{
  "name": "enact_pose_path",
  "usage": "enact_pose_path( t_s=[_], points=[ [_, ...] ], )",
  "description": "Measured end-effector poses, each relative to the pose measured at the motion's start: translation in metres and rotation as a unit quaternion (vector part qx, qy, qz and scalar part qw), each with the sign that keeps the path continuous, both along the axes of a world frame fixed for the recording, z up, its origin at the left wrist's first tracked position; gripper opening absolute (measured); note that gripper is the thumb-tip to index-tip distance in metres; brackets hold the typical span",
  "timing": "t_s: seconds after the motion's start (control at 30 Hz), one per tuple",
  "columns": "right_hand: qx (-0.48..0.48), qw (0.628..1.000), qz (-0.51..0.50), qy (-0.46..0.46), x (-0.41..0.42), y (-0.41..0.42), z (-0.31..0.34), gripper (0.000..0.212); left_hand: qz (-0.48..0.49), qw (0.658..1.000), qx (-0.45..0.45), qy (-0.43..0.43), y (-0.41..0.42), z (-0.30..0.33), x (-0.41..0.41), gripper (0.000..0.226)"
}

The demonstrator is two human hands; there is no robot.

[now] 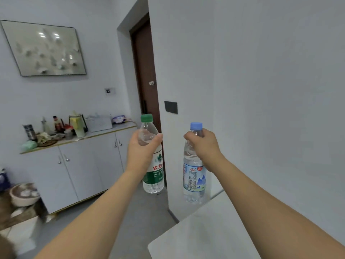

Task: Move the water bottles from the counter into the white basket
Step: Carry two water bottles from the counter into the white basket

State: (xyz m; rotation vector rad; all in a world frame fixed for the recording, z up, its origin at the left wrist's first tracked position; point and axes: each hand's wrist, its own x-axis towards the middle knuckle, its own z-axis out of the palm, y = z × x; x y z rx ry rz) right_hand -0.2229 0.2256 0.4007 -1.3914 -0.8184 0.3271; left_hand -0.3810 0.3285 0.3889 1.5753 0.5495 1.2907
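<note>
My left hand [143, 148] grips a clear water bottle with a green cap and green label [154, 176] by its upper body, held upright in the air. To its right, my right hand [202, 144] grips a second clear bottle with a blue cap and blue label [194, 178] around its neck, also upright and off any surface. Both bottles hang in front of a white wall corner. A white counter surface [201, 236] lies below my right arm. No white basket shows in view.
A white cabinet [78, 171] with a cluttered top stands at the left, bearing a kettle, jars and a white box [99, 122]. A brown door [147, 75] is behind the bottles. A bowl [23, 195] sits on a low wooden surface at far left.
</note>
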Motion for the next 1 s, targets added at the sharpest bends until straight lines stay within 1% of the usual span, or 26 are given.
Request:
enact_pose_path(
  t_s=[0.1,0.13,0.2,0.27,0.3,0.33,0.37,0.47,0.53,0.63,0.7,0.83,0.9,1.0],
  points=[
    [-0.005,1.000,0.012,-0.006,-0.024,0.030,0.003,0.014,0.044,0.999,-0.005,0.011,0.023,0.002,-0.031,0.045],
    [-0.005,1.000,0.018,-0.004,-0.032,0.041,0.004,0.013,0.053,0.998,-0.005,0.013,0.032,0.003,-0.040,0.043],
    [-0.006,1.000,0.028,-0.004,-0.044,0.059,0.006,0.014,0.060,0.998,-0.003,0.019,0.049,0.005,-0.054,0.030],
    [-0.005,0.999,0.034,-0.003,-0.053,0.077,0.006,0.016,0.060,0.998,-0.005,0.019,0.062,0.006,-0.066,0.026],
    [-0.001,0.999,0.035,-0.001,-0.056,0.086,0.006,0.017,0.055,0.998,-0.004,0.013,0.068,0.009,-0.069,0.029],
    [0.002,0.999,0.036,0.004,-0.058,0.094,0.006,0.017,0.049,0.999,0.002,0.008,0.075,0.009,-0.072,0.037],
    [0.006,0.999,0.039,0.010,-0.059,0.102,0.006,0.018,0.045,0.999,0.003,0.006,0.083,0.009,-0.073,0.043],
    [0.003,0.999,0.042,0.025,-0.062,0.128,0.006,0.022,0.042,0.999,-0.007,0.017,0.114,0.006,-0.074,0.036],
    [0.000,0.999,0.036,0.024,-0.061,0.150,0.005,0.024,0.031,0.999,-0.013,0.042,0.136,0.006,-0.072,0.048],
    [0.003,0.999,0.039,0.019,-0.054,0.190,0.002,0.023,0.024,0.998,-0.028,0.059,0.171,0.009,-0.064,0.041],
    [0.004,0.999,0.051,0.018,-0.047,0.218,0.000,0.022,0.015,0.998,-0.033,0.058,0.196,0.009,-0.056,0.042],
    [0.006,0.998,0.067,0.020,-0.027,0.278,0.001,0.018,0.032,0.997,-0.021,0.065,0.251,0.016,-0.039,0.047],
    [0.010,0.997,0.078,0.026,-0.016,0.308,0.005,0.018,0.045,0.997,-0.006,0.066,0.278,0.027,-0.030,0.040],
    [0.015,0.997,0.077,0.022,-0.004,0.349,0.012,0.018,0.055,0.996,-0.013,0.063,0.319,0.040,-0.020,0.025]
  ],
)
